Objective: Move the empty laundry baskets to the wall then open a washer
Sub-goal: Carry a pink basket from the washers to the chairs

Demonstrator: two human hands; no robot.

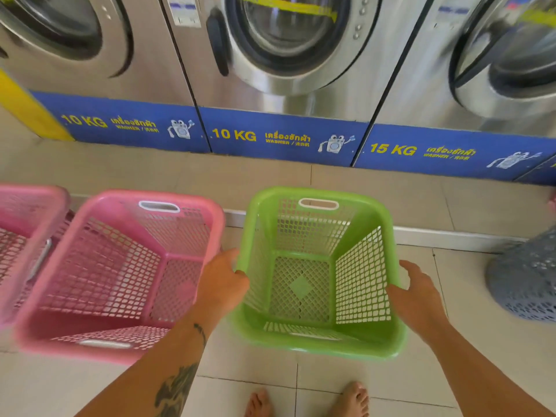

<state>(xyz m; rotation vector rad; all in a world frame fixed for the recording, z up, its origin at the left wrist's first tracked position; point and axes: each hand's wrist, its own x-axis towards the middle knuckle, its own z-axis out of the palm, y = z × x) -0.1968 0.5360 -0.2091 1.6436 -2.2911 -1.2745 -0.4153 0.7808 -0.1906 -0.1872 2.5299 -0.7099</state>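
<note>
The see-through green plastic laundry basket with holes in its sides (316, 349) is in the middle, right in front of the person's bare feet (352, 398), and there is nothing inside it. The left hand (224, 284) holds its left rim and the right hand (418, 296) holds its right rim. The fingers (412, 267) are curled and clamped on the rim, with each thumb hooked over the top edge. I think two hands are used, one on each side, so the basket stays flat and does not tip when it is carried. I cannot tell if it sits on the pale tiled floor (361, 386) or is a little bit up. Just beside it on the left is an empty pink plastic basket (129, 195), with another pink basket (36, 189) behind that one. A grey round basket (523, 284) is off to the right. The baskets are in the way of the shiny silver washer with the round glass door (288, 34), whose door is closed, so they need to go first. I cannot see the wall.
</note>
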